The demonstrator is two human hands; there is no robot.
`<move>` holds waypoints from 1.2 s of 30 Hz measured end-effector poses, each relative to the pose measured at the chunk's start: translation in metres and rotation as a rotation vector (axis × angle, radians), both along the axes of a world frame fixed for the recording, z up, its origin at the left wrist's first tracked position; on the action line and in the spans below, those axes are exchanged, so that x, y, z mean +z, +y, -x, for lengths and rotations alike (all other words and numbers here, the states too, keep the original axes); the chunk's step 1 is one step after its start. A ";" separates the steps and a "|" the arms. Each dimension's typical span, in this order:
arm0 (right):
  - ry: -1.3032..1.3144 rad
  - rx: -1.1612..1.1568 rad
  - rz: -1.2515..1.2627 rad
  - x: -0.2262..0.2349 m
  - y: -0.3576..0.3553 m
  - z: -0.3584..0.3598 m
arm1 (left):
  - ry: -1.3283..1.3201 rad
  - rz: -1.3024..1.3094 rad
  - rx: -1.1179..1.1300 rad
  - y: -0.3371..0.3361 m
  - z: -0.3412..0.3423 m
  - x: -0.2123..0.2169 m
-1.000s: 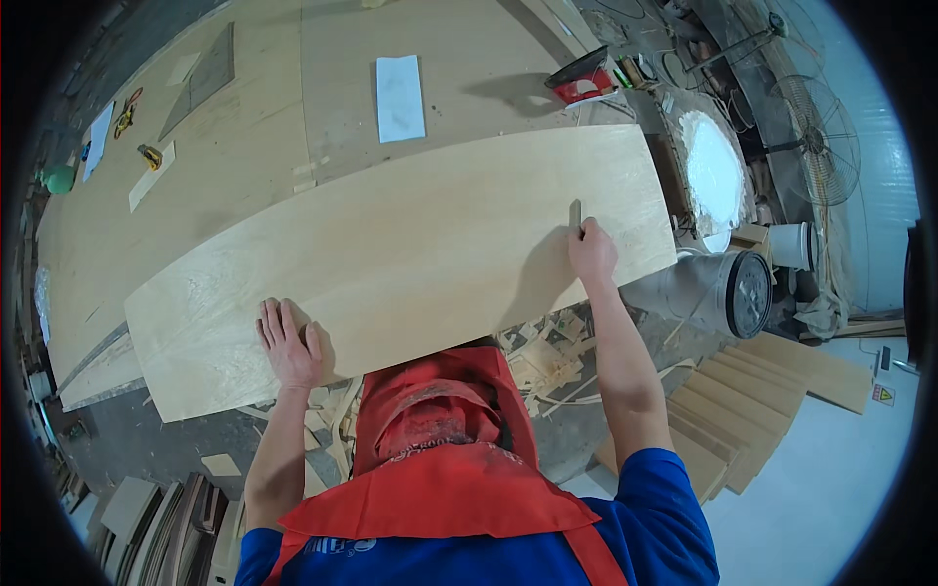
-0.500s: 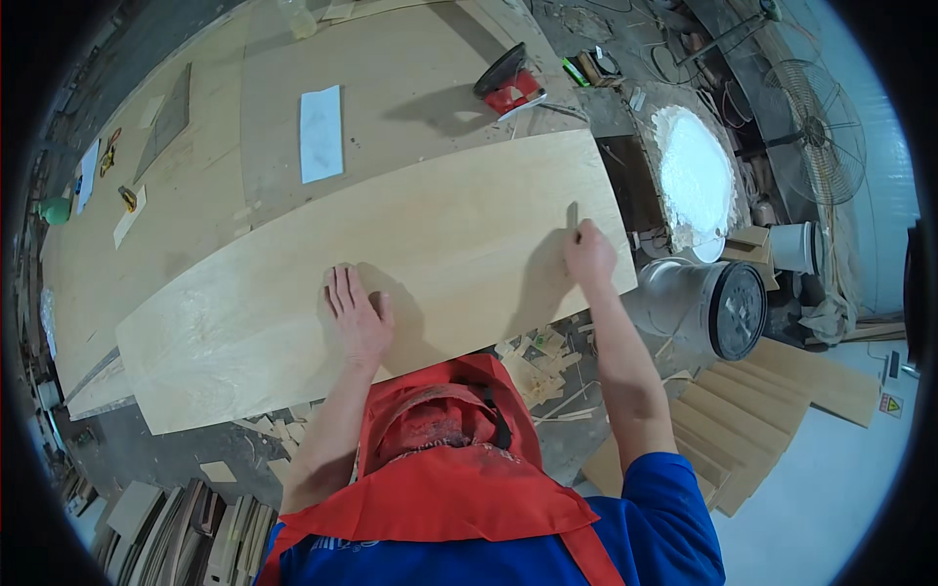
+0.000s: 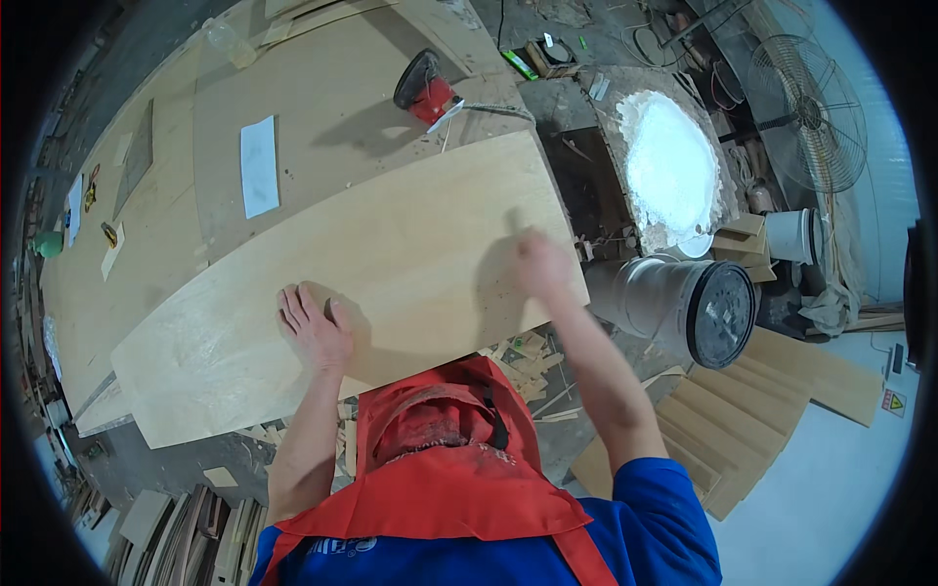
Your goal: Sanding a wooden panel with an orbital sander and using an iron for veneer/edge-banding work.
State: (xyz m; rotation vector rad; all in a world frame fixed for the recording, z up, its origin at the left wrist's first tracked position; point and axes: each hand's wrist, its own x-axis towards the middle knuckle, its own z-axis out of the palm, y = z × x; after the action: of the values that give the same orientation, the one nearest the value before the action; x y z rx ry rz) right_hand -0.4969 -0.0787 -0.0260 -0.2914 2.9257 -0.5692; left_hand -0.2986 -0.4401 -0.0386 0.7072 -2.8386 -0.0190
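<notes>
A large pale wood panel (image 3: 410,264), curved along its far edge, lies across the workbench in front of me. My left hand (image 3: 320,330) rests on its middle, palm down, fingers stretched out and thumb apart. Over the right end of the panel, my right hand (image 3: 544,266) is closed round a short thin tool (image 3: 516,221) that points away from me. Motion smears this hand, and the tool's exact kind cannot be made out.
Beyond the panel are a white paper sheet (image 3: 259,166) and a red tool with a black round pad (image 3: 430,93). At right stand a lidded bucket (image 3: 674,303), white powder on a board (image 3: 672,171) and a fan (image 3: 807,112). Wood scraps (image 3: 528,366) litter the floor.
The bench and panel now appear farther left in view. My right hand has shifted left with its tool and is blurred; my left hand stays flat on the panel.
</notes>
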 end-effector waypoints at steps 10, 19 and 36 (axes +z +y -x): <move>0.128 -0.101 -0.033 0.015 0.047 0.035 | 0.003 -0.005 0.000 0.000 0.001 0.001; 0.028 -0.166 -0.149 0.020 0.094 0.059 | -0.004 -0.008 0.001 0.001 0.002 0.004; -0.030 -0.008 -0.064 0.017 0.032 0.018 | 0.038 -0.041 -0.002 -0.007 -0.006 -0.001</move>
State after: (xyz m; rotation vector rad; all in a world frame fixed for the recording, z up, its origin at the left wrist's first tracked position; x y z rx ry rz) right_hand -0.5153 -0.0463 -0.0094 -0.2617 2.9104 -0.4757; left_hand -0.2923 -0.4469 -0.0392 0.7046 -2.8106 -0.0901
